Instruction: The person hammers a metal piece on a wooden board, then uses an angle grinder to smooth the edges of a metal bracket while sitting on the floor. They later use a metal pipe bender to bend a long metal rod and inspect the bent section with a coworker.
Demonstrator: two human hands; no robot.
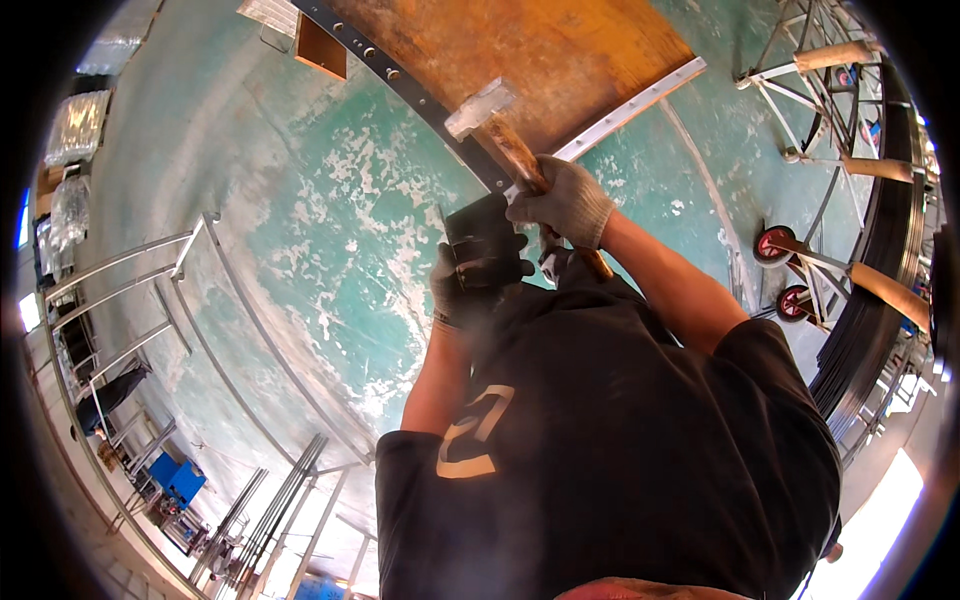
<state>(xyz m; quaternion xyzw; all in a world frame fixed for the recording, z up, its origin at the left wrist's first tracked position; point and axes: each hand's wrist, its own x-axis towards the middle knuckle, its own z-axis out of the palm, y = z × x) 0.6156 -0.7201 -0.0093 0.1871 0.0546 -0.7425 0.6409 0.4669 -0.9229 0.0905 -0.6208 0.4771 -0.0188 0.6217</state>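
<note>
In my gloved right hand [565,202] is a hammer [518,152], gripped round its wooden handle. Its worn metal head points away from me, over the near corner of a rust-brown worktop [560,60]. My gloved left hand [455,280] is closed round a dark, flat, rectangular piece [484,228], held in front of my body just short of that corner. The fingers wrap over its near side; shadow hides what exactly it is. A dark metal strip with holes [400,80] edges the worktop on the left, and a pale metal strip [630,108] edges it on the right.
Worn green floor [350,220] surrounds the worktop. Bent metal tube frames [230,300] stand at left, with long rods [285,495] near the lower left. On the right are metal frames with wooden rollers [835,57], red-hubbed wheels [775,243] and stacked dark strips [870,300].
</note>
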